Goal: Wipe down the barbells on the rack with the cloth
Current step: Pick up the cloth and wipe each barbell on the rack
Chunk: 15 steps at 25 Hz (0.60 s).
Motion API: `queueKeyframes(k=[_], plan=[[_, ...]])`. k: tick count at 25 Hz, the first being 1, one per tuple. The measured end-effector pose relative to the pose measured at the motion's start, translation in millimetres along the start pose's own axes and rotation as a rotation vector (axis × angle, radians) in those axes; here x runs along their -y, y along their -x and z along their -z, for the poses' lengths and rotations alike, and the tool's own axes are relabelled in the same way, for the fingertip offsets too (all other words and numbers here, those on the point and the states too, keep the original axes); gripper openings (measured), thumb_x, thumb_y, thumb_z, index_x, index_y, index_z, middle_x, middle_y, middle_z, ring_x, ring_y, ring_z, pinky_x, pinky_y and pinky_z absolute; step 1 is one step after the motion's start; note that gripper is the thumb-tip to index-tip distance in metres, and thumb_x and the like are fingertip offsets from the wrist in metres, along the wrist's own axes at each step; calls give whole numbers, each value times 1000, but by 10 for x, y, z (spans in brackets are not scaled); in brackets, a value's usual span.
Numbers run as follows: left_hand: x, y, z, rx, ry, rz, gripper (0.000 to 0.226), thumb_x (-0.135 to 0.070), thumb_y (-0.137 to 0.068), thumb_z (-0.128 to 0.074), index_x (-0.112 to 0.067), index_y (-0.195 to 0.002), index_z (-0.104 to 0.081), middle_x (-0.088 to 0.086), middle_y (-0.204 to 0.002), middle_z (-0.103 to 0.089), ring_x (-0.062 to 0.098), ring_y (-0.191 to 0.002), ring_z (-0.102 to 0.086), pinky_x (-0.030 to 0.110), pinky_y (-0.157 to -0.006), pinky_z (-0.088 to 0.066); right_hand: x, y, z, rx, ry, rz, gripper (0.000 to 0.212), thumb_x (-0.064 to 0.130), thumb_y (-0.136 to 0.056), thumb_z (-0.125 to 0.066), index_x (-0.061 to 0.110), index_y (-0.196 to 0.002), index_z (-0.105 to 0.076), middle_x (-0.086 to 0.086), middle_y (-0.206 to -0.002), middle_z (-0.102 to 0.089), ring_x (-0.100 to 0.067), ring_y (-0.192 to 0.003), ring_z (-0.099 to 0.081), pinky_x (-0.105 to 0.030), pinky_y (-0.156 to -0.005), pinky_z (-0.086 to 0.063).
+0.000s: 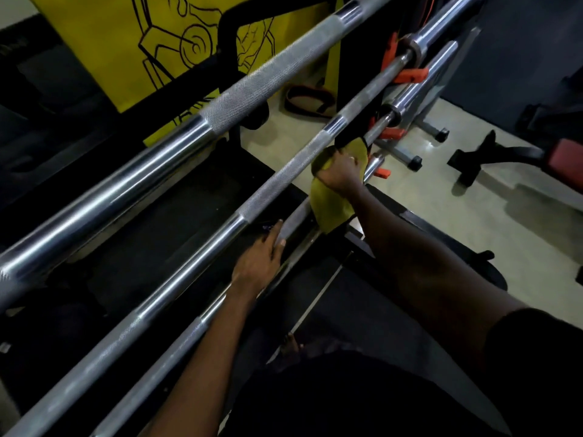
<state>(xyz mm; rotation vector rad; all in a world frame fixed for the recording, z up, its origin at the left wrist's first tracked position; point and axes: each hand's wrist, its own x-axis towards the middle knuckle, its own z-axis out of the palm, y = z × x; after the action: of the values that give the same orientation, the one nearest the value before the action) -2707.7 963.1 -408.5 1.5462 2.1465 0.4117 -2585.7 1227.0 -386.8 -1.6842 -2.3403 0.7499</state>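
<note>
- The person is working on the nearest barbell [295,217], the lowest of the three lying slantwise across the rack [356,89].
- The right hand [339,176] is gripping the yellow cloth [328,209], its fingers curling round cloth and bar together, close to the rack upright at the far end.
- A loose flap of the cloth is hanging down below the bar, toward the person.
- The left hand [257,266] is resting on the same barbell nearer the person, its fingers [277,230] lying fairly straight along the knurled steel; it appears to be steadying the bar rather than clasping it.
- The middle barbell [274,181] and the top barbell [239,96] are sitting above, with no hand or cloth on them.
- Judging by this, the wiping step is under way on the lowest bar, at its far stretch.
- The next move is probably asking for the wrapped cloth to be drawn back along the shaft toward the left hand, which would have to be lifting clear as the cloth arrives.
- The knurling is likely to be snagging the fabric, so firm, even pressure seems needed.
</note>
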Motion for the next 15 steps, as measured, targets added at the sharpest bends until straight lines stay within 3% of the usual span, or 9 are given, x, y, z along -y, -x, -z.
queueKeyframes(k=[3,6,9,10,13,15], plan=[[0,-30,-12,-4,20,11,51,-48,-102,-26,-38,-152,-18,13,-139,-49,38,-112,-58,46,-84,-50,19,401,-297,-25,-91,107,66,51,-83,-62,15,-136,-47,-13,-146,-44,-35,-135,-40,-59,-114,-28],[-1,-17,-30,-8,5,31,52,-53,-101,-22,-42,-151,-15,10,-141,-47,36,-116,-56,46,-87,-50,-170,656,-473,-100,-188,243,75,59,-83,-57,27,-147,-33,-7,-153,-33,-34,-138,-38,-63,-107,-37],[-16,-20,-27,-11,-15,47,51,-55,-101,-18,-44,-150,-14,10,-140,-49,35,-115,-57,45,-87,-50,-129,619,-531,-217,-333,6,94,60,-84,-60,29,-156,-9,-6,-163,-13,-40,-145,-28,-63,-107,-32],[-29,-23,-18,-13,-12,57,50,-55,-101,-17,-44,-150,-13,9,-139,-50,34,-115,-57,45,-87,-50,-9,662,-515,-218,-448,-92,96,56,-84,-63,25,-156,-7,-8,-163,-16,-39,-144,-30,-61,-108,-32],[-82,-34,-44,-28,-25,99,50,-56,-101,-15,-46,-149,-15,8,-135,-53,33,-111,-59,45,-86,-52,134,426,-357,-233,-1008,-407,91,50,-76,-67,15,-150,-30,-13,-141,-49,-31,-124,-51,-45,-98,-44],[-38,-8,-46,-39,-25,149,48,-58,-100,-16,-48,-148,-19,7,-133,-55,33,-110,-60,45,-86,-52,77,330,-290,-194,-1486,-537,69,55,-69,-67,10,-120,-58,-13,-107,-68,-32,-98,-65,-40,-81,-55]])
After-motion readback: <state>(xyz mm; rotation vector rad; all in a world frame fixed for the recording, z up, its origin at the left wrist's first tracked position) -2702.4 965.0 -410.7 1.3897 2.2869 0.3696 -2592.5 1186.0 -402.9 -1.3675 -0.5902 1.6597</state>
